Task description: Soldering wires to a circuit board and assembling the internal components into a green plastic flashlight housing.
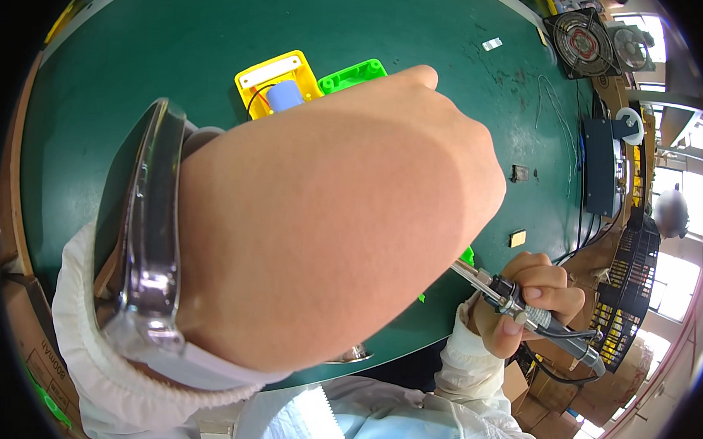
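My left hand (336, 211) fills the middle of the head view, its back very near the camera. Its fingers bend down out of sight, so whatever they hold or touch is hidden. Behind it lies a yellow plastic housing (305, 61) with a blue cylinder (284, 97), a white strip (270, 72) and thin red and black wires. A green plastic housing (353, 76) touches its right side, partly covered by my hand. At the lower right my right hand (531, 299) is closed round a soldering iron (511, 300), whose metal shaft runs up-left behind my left hand.
The green work mat (180, 28) covers the table. A dark box with a white reel (627, 126) stands at the right edge, near a fan (581, 43) and a black basket (628, 283). A yellow pad (517, 238) lies near my right hand. Cardboard boxes (41, 348) stand left.
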{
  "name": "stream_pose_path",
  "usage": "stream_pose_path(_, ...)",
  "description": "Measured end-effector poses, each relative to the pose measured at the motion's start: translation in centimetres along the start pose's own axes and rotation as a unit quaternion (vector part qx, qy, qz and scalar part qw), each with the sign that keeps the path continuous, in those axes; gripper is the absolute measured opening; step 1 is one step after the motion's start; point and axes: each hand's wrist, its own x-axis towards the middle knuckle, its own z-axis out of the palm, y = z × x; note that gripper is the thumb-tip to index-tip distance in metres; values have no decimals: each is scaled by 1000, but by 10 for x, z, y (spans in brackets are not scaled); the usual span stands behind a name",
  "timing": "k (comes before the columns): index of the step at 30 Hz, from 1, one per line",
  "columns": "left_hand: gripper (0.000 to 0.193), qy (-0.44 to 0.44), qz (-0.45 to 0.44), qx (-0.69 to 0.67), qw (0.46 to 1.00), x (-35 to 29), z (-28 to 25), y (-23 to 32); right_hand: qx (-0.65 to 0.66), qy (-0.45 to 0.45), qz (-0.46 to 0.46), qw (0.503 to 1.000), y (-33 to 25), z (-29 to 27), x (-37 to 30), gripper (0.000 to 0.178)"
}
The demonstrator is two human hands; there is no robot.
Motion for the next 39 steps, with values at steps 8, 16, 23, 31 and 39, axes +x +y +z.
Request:
stream_pose_path(8, 5, 77, -29, -27, 996, 1, 3, 2, 10, -13, -43, 999, 6, -1, 1, 43)
stream_pose_path(16, 6, -113, -47, 103, 987, 7, -20, 17, 23, -35, -49, 998, 7, -5, 4, 43)
stream_pose_path(23, 6, -92, -40, 96, 990, 9, -34, 18, 22, -9, -18, 1000, 3, -3, 1, 51)
stream_pose_path(31, 4, -106, -46, 57, 992, 8, -34, 20, 13, -18, -47, 999, 7, -1, 1, 40)
stream_pose_path(39, 4, -44, -43, 102, 993, 3, 3, 13, 5, -14, -40, 999, 5, 0, 1, 41)
